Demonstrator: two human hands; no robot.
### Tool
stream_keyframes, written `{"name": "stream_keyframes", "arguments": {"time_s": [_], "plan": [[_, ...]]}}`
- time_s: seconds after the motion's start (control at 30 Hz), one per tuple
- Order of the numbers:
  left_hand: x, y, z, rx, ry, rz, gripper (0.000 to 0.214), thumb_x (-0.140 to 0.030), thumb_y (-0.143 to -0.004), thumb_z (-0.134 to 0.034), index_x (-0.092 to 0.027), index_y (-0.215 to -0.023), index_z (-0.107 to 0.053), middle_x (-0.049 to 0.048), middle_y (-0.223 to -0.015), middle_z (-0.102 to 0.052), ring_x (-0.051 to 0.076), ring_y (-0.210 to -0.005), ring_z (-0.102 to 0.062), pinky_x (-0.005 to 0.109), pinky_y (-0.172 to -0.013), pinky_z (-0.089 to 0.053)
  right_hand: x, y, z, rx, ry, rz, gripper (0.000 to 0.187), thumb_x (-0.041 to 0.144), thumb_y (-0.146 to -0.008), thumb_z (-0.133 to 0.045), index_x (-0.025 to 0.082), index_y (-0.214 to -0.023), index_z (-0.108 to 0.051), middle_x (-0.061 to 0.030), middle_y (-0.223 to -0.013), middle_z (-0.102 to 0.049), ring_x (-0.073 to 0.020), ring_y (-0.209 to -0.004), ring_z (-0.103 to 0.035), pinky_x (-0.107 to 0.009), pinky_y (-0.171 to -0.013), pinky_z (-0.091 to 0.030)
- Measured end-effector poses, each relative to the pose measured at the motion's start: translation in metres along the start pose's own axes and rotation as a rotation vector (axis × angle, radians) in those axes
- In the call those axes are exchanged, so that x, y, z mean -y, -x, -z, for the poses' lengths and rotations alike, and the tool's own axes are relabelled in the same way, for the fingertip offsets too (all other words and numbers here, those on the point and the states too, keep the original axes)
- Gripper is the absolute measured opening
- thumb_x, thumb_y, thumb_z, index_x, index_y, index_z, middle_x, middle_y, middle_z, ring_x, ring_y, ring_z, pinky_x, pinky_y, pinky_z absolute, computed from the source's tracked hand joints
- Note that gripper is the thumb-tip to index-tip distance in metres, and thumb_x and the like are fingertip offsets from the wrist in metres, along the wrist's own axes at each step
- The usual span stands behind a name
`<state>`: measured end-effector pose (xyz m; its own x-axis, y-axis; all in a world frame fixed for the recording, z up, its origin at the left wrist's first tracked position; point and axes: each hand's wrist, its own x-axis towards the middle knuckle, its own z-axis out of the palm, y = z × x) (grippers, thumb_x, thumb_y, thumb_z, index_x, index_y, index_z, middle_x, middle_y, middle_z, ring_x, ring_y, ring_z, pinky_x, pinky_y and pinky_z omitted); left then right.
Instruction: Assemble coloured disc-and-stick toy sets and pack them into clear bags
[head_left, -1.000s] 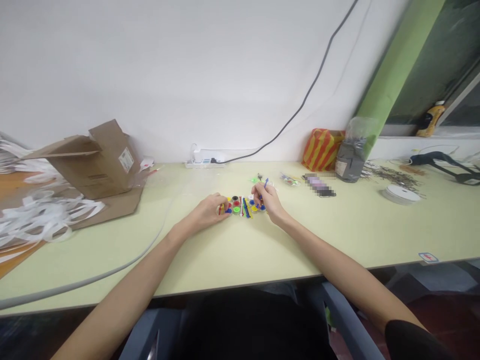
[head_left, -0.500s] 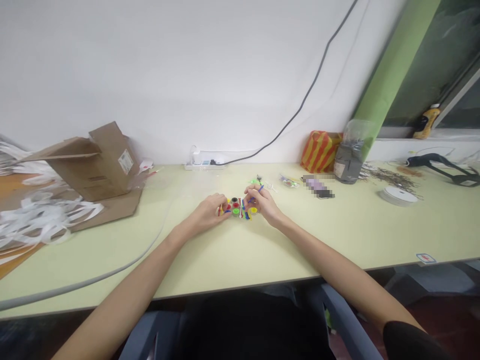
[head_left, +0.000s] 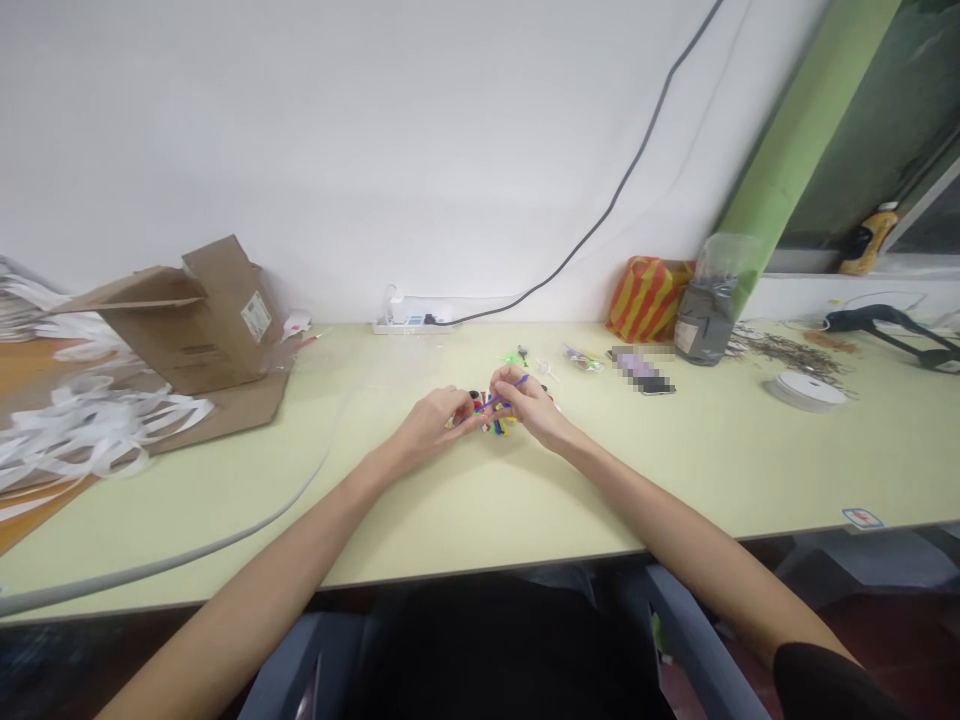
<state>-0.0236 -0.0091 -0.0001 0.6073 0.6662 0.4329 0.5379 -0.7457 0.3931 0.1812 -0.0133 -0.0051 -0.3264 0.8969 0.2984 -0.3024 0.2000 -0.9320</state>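
Observation:
A thin blue plastic stick [head_left: 493, 402] slants between my hands, its upper end poking out past my right fingers. My right hand [head_left: 534, 410] pinches it between thumb and fingertips. At the stick's lower end, the fingers of my left hand [head_left: 435, 420] close around it; that end is partly hidden. Beneath and between the hands lies a small cluster of colourful plastic pieces [head_left: 501, 427] in red, yellow, blue, green and black, partly covered by my fingers. Farther back are some green and dark small parts [head_left: 517, 357].
An open cardboard box [head_left: 225, 340] and tangled white strips [head_left: 112, 425] occupy the left. Against the wall sits a power strip [head_left: 409, 326]. Rightward are a small packet [head_left: 583, 360], a striped bag [head_left: 645, 300], a dark container [head_left: 703, 325] and a white spool [head_left: 808, 390].
The blue stick now spans between both hands, over the coloured pieces. My left hand has moved right toward my right hand, and some pieces have shifted. The view has turned slightly.

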Motion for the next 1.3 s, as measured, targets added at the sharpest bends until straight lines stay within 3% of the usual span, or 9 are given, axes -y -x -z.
{"name": "stream_keyframes", "arguments": {"time_s": [0.2, 0.4, 0.57, 0.7, 0.83, 0.97, 1.1, 1.23, 1.3], "plan": [[-0.002, 0.002, 0.003, -0.038, 0.005, -0.008, 0.028, -0.042, -0.100, -0.047, -0.019, -0.085, -0.052, 0.0015, -0.081, -0.058, 0.015, -0.074, -0.050, 0.030, -0.071, -0.040, 0.005, 0.003, -0.001, 0.099, 0.028, 0.016, 0.036, 0.051, -0.081, -0.075, 0.020, -0.089, -0.058, -0.0008, -0.085, -0.063, -0.0163, -0.075, -0.067, -0.035, -0.074, -0.061], [-0.002, 0.000, 0.005, 0.045, -0.053, -0.128, 0.030, -0.027, -0.103, -0.034, -0.019, -0.088, -0.058, 0.0044, -0.086, -0.062, 0.017, -0.081, -0.055, 0.030, -0.078, -0.041, 0.003, 0.004, -0.002, 0.137, 0.120, 0.021, 0.039, 0.050, -0.075, -0.081, 0.019, -0.091, -0.065, -0.0032, -0.087, -0.066, -0.0182, -0.076, -0.069, -0.035, -0.075, -0.059], [0.017, 0.002, 0.015, -0.050, -0.260, 0.120, 0.018, -0.023, -0.091, -0.048, -0.020, -0.075, -0.055, 0.0028, -0.075, -0.061, 0.017, -0.069, -0.053, 0.029, -0.065, -0.035, 0.013, 0.000, 0.009, -0.025, 0.156, 0.126, 0.042, 0.045, -0.080, -0.076, 0.023, -0.113, -0.063, -0.0069, -0.111, -0.064, -0.0197, -0.090, -0.070, -0.034, -0.075, -0.060], [0.037, 0.007, 0.026, 0.012, -0.448, 0.251, 0.021, -0.025, -0.089, -0.046, -0.021, -0.070, -0.054, 0.0035, -0.070, -0.062, 0.018, -0.065, -0.054, 0.031, -0.059, -0.026, 0.014, -0.003, 0.019, -0.200, 0.203, 0.120, 0.034, 0.048, -0.080, -0.073, 0.020, -0.096, -0.065, -0.0057, -0.104, -0.062, -0.0171, -0.081, -0.068, -0.029, -0.063, -0.059], [0.044, 0.009, 0.031, 0.024, -0.463, 0.285, 0.022, -0.026, -0.090, -0.043, -0.021, -0.070, -0.051, 0.0025, -0.067, -0.060, 0.017, -0.062, -0.050, 0.031, -0.058, -0.024, 0.011, -0.004, 0.022, -0.213, 0.225, 0.089, 0.033, 0.049, -0.078, -0.072, 0.017, -0.082, -0.064, -0.0053, -0.095, -0.061, -0.0161, -0.075, -0.066, -0.026, -0.056, -0.057], [0.036, 0.008, 0.028, 0.006, -0.346, 0.208, 0.027, -0.028, -0.092, -0.043, -0.020, -0.066, -0.048, -0.0005, -0.061, -0.052, 0.014, -0.055, -0.042, 0.030, -0.057, -0.024, 0.009, -0.004, 0.020, -0.216, 0.250, 0.074, 0.034, 0.050, -0.078, -0.071, 0.017, -0.083, -0.065, -0.0048, -0.089, -0.063, -0.0146, -0.068, -0.064, -0.024, -0.051, -0.052], [0.017, 0.008, 0.018, 0.069, -0.147, 0.088, 0.032, -0.033, -0.095, -0.045, -0.020, -0.066, -0.049, -0.0032, -0.058, -0.048, 0.012, -0.053, -0.041, 0.027, -0.056, -0.028, 0.009, -0.004, 0.019, -0.148, 0.380, 0.073, 0.034, 0.051, -0.080, -0.071, 0.018, -0.084, -0.068, -0.0010, -0.071, -0.061, -0.0119, -0.057, -0.054, -0.024, -0.049, -0.044], [-0.003, 0.007, 0.003, 0.108, -0.079, -0.002, 0.019, -0.031, -0.095, -0.049, -0.021, -0.093, -0.065, -0.0035, -0.063, -0.051, 0.012, -0.055, -0.044, 0.024, -0.057, -0.033, 0.007, -0.005, 0.021, -0.043, 0.569, 0.178, 0.031, 0.050, -0.084, -0.069, 0.019, -0.084, -0.070, -0.0036, -0.079, -0.068, -0.0164, -0.072, -0.061, -0.030, -0.068, -0.049], [-0.007, 0.006, -0.004, 0.145, -0.063, -0.063, 0.023, -0.030, -0.097, -0.048, -0.024, -0.106, -0.068, -0.0003, -0.075, -0.060, 0.013, -0.065, -0.054, 0.024, -0.062, -0.038, 0.006, -0.006, 0.022, -0.035, 0.612, 0.201, 0.029, 0.048, -0.086, -0.066, 0.019, -0.085, -0.071, -0.0037, -0.079, -0.069, -0.0172, -0.074, -0.061, -0.031, -0.070, -0.049]]}}
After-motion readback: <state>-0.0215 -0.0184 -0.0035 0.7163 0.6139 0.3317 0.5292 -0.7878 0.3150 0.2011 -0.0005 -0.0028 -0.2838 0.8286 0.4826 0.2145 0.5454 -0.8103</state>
